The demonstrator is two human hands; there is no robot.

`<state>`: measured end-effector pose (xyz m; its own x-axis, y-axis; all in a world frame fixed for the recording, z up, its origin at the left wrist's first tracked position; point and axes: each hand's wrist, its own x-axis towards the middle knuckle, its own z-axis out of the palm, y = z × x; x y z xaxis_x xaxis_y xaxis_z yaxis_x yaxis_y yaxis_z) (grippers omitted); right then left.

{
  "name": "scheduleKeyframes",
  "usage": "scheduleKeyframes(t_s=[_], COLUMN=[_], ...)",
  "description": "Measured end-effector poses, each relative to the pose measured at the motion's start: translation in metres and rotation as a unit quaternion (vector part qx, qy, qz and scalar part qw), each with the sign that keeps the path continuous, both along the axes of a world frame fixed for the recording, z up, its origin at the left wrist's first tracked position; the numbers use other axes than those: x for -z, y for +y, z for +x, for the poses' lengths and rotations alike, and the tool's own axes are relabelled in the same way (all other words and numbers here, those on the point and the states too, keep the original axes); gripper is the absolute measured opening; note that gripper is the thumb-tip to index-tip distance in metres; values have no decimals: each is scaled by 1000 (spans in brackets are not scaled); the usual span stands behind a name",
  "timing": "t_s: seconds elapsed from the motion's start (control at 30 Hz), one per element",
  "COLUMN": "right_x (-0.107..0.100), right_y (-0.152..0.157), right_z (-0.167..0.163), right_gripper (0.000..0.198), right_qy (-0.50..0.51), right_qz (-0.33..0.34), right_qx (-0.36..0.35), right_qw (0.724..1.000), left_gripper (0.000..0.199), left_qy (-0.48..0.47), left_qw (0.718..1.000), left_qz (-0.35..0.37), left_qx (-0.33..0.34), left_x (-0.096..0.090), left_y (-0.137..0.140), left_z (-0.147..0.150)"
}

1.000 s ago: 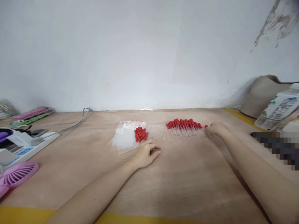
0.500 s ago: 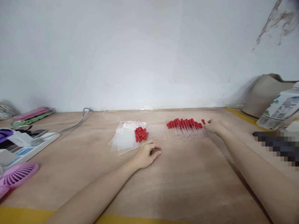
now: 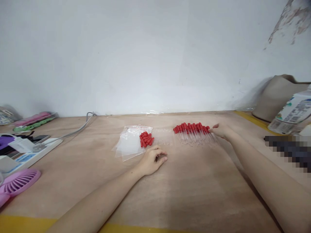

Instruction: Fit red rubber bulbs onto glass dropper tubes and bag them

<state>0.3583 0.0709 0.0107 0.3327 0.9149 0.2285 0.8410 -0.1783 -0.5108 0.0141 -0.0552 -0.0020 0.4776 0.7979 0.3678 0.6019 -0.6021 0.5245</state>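
My left hand [image 3: 153,160] rests on the table in front of a pile of red rubber bulbs [image 3: 146,139], loosely curled, thumb and fingers apart, holding nothing. Right of the pile lie several clear glass tubes [image 3: 162,137] without bulbs. Farther right is a row of droppers [image 3: 190,131], red bulbs toward the wall and thin clear tubes pointing toward me. At the right end of this row is my right hand [image 3: 220,130]; its fingertips touch the endmost dropper, with the thumb raised apart. The contact is partly hidden by the fingers.
Clear zip bags [image 3: 128,144] lie under and left of the bulbs. At left are a power strip [image 3: 46,150] with a grey cable [image 3: 77,130] and a pink fan [image 3: 21,183]. A beige bin [image 3: 272,100] and a plastic bottle [image 3: 291,111] stand at right.
My right hand has moved slightly left, and the dropper at its fingertips now lies against the end of the row. My left hand has stayed in place.
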Motion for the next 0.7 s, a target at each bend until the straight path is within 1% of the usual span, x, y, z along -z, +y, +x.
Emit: scheduleKeyframes(t_s=[0.07, 0.1, 0.17, 0.2, 0.3, 0.33, 0.43, 0.5, 0.57, 0.7], right_x=[-9, -14, -21, -24, -21, -19, -9, -6, -5, -6], right_y=[-6, -10, -22, -30, -51, -56, -62, -59, -56, -64], right_z=[-10, -19, -44, -59, -109, -124, -156, -166, -169, -163], right_gripper=[18, 17, 17, 18, 24, 25, 24, 25, 24, 20], right_qy=[1, -2, -10, -10, -56, -74, -114, -122, -123, -121], right_qz=[-26, -25, 17, 33, 23, 13, -24, -39, -47, -60], right_qx=[3, -1, -43, -77, -181, -197, -180, -168, -162, -173], right_qw=[1000, 1000, 999, 996, 982, 977, 977, 977, 978, 976], left_gripper=[18, 18, 18, 18, 17, 17, 17, 17, 17, 16], left_qy=[2, 3, 6, 7, 10, 11, 11, 10, 9, 6], left_qw=[1000, 1000, 1000, 1000, 1000, 1000, 1000, 1000, 1000, 1000], left_qz=[-1, -1, 1, 2, 2, 1, 0, 0, 0, 3], left_qx=[-1, -2, -2, -1, 1, 1, 0, 1, 2, 3], left_x=[0, 0, 0, -1, -2, -2, -3, -2, -1, 0], left_y=[0, 0, 0, 0, 0, 0, -1, -1, 0, 1], left_z=[0, 0, 0, 0, 1, 1, 2, 2, 1, 0])
